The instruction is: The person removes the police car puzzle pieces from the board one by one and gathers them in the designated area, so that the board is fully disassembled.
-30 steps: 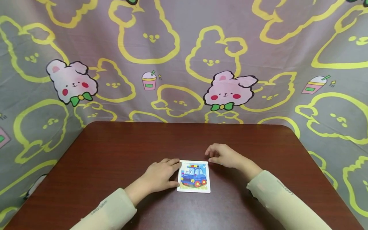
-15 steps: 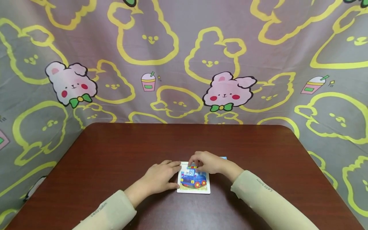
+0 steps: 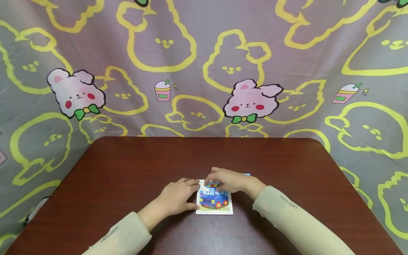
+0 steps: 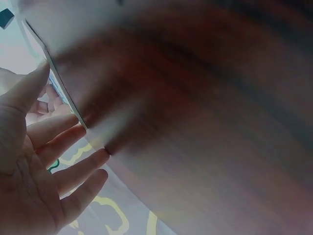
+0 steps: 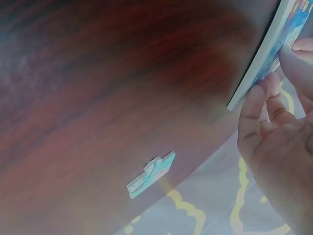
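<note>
A square picture puzzle (image 3: 214, 212) in a white frame, showing a blue cartoon car, lies flat on the table. My left hand (image 3: 173, 196) rests along its left edge, thumb and fingers spread and touching the frame. From the right, my right hand (image 3: 227, 180) reaches over the puzzle's top, its bent index finger and thumb on either side of the car's coloured roof light. I cannot tell whether they pinch a piece there. A loose puzzle piece (image 5: 152, 175), light blue, lies on the table beyond the right hand, mostly hidden by the wrist in the head view.
The dark red-brown table (image 3: 143, 159) has rounded far corners. Behind it and along both sides hangs a grey-pink cloth (image 3: 191, 42) printed with yellow outlines and rabbits.
My right hand has moved left from beside the puzzle's top right corner onto its upper part, bringing the loose blue piece behind it into view. The left hand has kept its place.
</note>
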The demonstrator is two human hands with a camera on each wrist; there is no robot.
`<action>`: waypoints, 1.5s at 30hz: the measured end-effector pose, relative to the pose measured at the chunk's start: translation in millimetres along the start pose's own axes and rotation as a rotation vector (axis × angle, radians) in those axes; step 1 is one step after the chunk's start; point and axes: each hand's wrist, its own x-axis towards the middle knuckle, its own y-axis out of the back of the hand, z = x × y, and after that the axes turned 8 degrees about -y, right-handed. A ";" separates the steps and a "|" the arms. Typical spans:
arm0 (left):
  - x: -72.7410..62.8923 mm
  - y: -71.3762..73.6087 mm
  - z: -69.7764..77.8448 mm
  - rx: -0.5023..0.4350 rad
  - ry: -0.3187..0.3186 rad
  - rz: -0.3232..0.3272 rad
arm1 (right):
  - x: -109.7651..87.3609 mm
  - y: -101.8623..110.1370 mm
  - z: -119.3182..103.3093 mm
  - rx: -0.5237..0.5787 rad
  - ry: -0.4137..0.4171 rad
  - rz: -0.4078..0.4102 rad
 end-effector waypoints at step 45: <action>7.5 -3.6 0.6 0.042 -0.008 0.104 | 1.9 -2.7 -0.8 0.059 -0.013 0.012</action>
